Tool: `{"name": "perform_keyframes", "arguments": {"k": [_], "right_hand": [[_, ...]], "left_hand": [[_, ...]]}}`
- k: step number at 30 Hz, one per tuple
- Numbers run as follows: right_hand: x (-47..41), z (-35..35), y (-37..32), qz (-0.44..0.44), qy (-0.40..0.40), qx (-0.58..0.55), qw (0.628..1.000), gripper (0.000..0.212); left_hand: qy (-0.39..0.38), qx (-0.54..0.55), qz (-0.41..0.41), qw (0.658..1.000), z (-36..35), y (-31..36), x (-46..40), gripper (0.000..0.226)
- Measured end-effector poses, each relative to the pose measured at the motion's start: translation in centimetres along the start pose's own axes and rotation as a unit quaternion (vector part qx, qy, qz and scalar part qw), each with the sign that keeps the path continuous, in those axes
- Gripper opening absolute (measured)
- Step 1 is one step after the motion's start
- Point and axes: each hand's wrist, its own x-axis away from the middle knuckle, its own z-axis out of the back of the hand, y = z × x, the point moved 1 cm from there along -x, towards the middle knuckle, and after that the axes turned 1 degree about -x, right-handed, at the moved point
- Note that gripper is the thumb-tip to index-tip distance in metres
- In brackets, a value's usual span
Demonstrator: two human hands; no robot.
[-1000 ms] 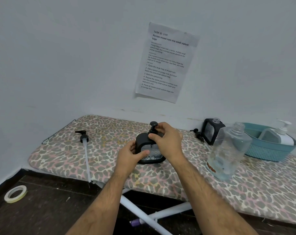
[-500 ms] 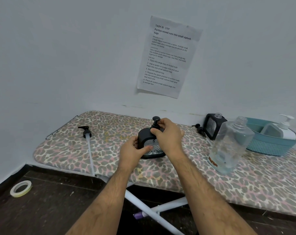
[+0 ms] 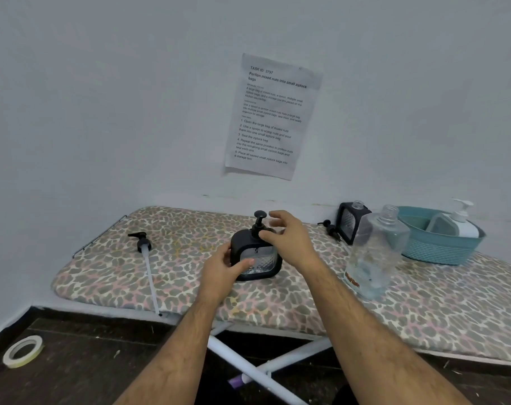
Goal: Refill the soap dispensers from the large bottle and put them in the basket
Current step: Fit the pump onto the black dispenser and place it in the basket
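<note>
Taking the black soap dispenser (image 3: 255, 255) at the middle of the ironing board (image 3: 108, 267) as landmark: to its left the cover lies bare as far as a loose pump with a long tube (image 3: 147, 264). To its right the large clear bottle (image 3: 375, 252) stands near, blocking the straight way to the teal basket (image 3: 441, 247). Behind that bottle, a second black dispenser (image 3: 350, 222) and a small pump (image 3: 330, 228) crowd the wall side.

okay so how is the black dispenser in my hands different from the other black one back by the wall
The black dispenser in your hands has its pump head on; the black dispenser by the wall shows a bare clear neck, with a small black pump lying beside it. Yours stands mid-board, gripped by your left hand; the other sits untouched behind the large clear bottle. Both are squarish, black-framed, with textured clear panels.
</note>
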Motion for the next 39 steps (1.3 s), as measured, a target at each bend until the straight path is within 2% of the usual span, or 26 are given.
{"name": "perform_keyframes", "arguments": {"k": [3, 5, 8, 11, 15, 23, 31, 39], "right_hand": [[0.2, 1.5, 1.4, -0.017, -0.003, 0.002, 1.000, 0.054], [0.5, 1.8, 2.7, -0.050, -0.039, -0.017, 0.998, 0.060], [1.2, 1.4, 4.3, -0.089, -0.114, -0.045, 0.988, 0.060], [1.8, 0.9, 5.0, -0.080, -0.131, -0.075, 0.985, 0.052], [2.3, 1.3, 5.0, -0.074, -0.112, -0.090, 0.987, 0.048], [2.6, 5.0, 4.4, -0.027, -0.060, -0.109, 0.992, 0.039], [3.9, 11.2, 0.6, 0.042, 0.038, -0.110, 0.992, 0.040], [5.8, 18.2, -4.5, 0.107, 0.101, -0.125, 0.981, 0.040]], "left_hand": [[0.005, -0.022, -0.026, 0.999, -0.1, 0.5, 0.0, 0.042], [0.000, -0.033, -0.040, 0.999, -0.1, 1.0, 0.1, 0.036], [-0.017, -0.019, -0.024, 0.999, 0.0, 1.4, 0.1, 0.037], [-0.028, 0.007, 0.002, 1.000, 0.0, 1.6, -0.2, 0.046], [-0.036, 0.035, 0.011, 0.999, -0.1, 1.9, -0.2, 0.055], [-0.060, 0.073, -0.027, 0.995, -1.5, 5.2, 0.2, 0.051], [-0.080, 0.109, -0.093, 0.986, -4.0, 12.1, -0.4, 0.037], [-0.117, 0.142, -0.145, 0.972, -7.0, 19.5, -0.3, 0.021]]}}
